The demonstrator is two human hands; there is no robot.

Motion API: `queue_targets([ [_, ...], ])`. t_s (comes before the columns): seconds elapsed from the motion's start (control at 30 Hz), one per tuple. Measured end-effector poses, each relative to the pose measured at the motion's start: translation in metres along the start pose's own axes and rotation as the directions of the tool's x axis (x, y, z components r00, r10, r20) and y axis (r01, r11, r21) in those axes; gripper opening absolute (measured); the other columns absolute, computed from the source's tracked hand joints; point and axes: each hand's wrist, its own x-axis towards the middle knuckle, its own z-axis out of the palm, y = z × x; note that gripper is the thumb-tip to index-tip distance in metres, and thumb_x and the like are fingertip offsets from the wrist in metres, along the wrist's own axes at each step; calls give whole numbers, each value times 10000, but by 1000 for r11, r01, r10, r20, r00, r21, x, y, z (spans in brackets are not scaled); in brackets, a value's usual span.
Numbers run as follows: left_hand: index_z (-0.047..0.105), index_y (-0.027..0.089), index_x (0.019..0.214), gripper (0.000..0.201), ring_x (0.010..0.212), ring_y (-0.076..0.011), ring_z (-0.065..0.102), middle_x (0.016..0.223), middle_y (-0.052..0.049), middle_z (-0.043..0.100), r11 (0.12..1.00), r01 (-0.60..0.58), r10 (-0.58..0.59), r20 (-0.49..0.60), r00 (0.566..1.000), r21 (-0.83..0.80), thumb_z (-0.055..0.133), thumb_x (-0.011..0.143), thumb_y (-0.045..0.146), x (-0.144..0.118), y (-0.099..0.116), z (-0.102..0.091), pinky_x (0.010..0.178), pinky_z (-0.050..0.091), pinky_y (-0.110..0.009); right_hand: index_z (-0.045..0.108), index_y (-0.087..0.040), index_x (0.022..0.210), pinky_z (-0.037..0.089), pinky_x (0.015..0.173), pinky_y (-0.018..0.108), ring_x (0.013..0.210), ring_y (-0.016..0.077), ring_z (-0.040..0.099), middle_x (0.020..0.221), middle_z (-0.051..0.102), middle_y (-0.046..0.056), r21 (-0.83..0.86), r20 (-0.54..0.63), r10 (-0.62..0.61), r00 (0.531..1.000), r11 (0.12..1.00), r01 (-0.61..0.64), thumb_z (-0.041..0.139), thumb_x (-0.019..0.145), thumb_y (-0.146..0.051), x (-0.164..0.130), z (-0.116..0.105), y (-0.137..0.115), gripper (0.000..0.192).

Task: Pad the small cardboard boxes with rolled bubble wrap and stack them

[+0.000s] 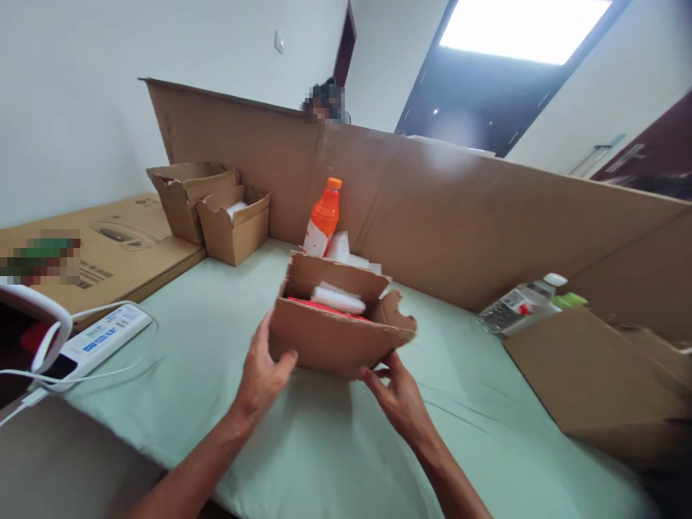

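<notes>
An open cardboard box with torn upper edges is held between my two hands over the pale green table cover. Inside it lie a white packet in clear wrap and something flat and red. My left hand grips the box's left side, its thumb on the front face. At the lower right corner, my right hand closes around the box, with some fingers hidden beneath or behind it. The box is tilted, and its bottom is not fully visible.
Behind the box stands an orange drink bottle beside white packets. Two cardboard boxes are at the back left, near a power strip. A clear bottle and a large cardboard box occupy the right. A cardboard partition spans the back; a person's head shows beyond.
</notes>
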Motion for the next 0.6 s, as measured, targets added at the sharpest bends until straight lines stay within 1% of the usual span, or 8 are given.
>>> queue_targets([
  [0.07, 364, 149, 1509, 783, 1441, -336, 411, 1536, -171, 460, 999, -47, 46, 36, 998, 11, 632, 780, 245, -22, 5, 17, 1212, 302, -549, 587, -183, 1050, 557, 597, 358, 738, 257, 721, 967, 752, 109, 17, -61, 63, 996, 998, -62, 586, 803, -581, -12, -22, 16, 469],
  [0.13, 370, 153, 1512, 789, 1440, -330, 416, 1541, -169, 461, 998, -66, 66, 125, 990, 1, 615, 764, 194, -46, 7, 28, 1208, 319, -546, 607, -198, 1006, 550, 569, 346, 765, 277, 729, 911, 764, 100, 0, -136, 114, 984, 993, -115, 618, 784, -618, -28, -41, 34, 474],
  [0.2, 376, 175, 1517, 801, 1426, -320, 440, 1527, -154, 486, 997, -75, 73, 181, 981, 4, 605, 749, 150, -67, 5, 29, 1194, 355, -533, 623, -208, 960, 547, 559, 343, 771, 286, 727, 856, 768, 91, -18, -172, 138, 975, 990, -143, 641, 770, -629, -41, -48, 45, 463],
  [0.23, 379, 188, 1518, 800, 1422, -315, 447, 1522, -145, 494, 997, -80, 75, 175, 982, 19, 603, 752, 141, -75, 2, 25, 1189, 368, -525, 627, -209, 945, 547, 562, 343, 769, 285, 724, 839, 766, 88, -15, -167, 137, 976, 990, -141, 645, 771, -630, -43, -46, 46, 456],
  [0.33, 393, 212, 1504, 714, 1400, -307, 474, 1506, -136, 504, 991, -97, 94, 37, 995, 95, 591, 818, 177, -84, -9, 1, 1158, 410, -518, 626, -197, 1002, 554, 591, 345, 764, 264, 706, 889, 758, 87, 40, -105, 72, 992, 997, -68, 650, 781, -602, -32, -20, 33, 462],
  [0.47, 411, 222, 1465, 602, 1321, -310, 538, 1432, -145, 537, 972, -110, 137, -120, 983, 210, 593, 895, 285, -75, -22, -40, 1105, 453, -539, 534, -182, 1284, 589, 744, 367, 874, 231, 696, 1224, 681, 131, 265, 34, -102, 994, 960, 89, 649, 814, -531, 11, 27, 1, 597],
  [0.53, 380, 226, 1483, 671, 1337, -332, 515, 1462, -159, 497, 958, -115, 157, -146, 977, 263, 645, 880, 352, -66, -25, -57, 1109, 435, -573, 473, -184, 1370, 588, 838, 392, 1019, 249, 675, 1344, 610, 153, 376, 50, -151, 987, 919, 121, 644, 835, -500, 29, 43, -8, 644],
  [0.6, 303, 235, 1529, 816, 1405, -362, 434, 1543, -173, 398, 949, -119, 168, -149, 974, 292, 703, 843, 420, -56, -27, -67, 1137, 385, -614, 456, -185, 1392, 573, 904, 422, 1158, 277, 623, 1398, 569, 164, 423, 9, -143, 990, 897, 126, 653, 837, -467, 39, 54, -9, 654],
])
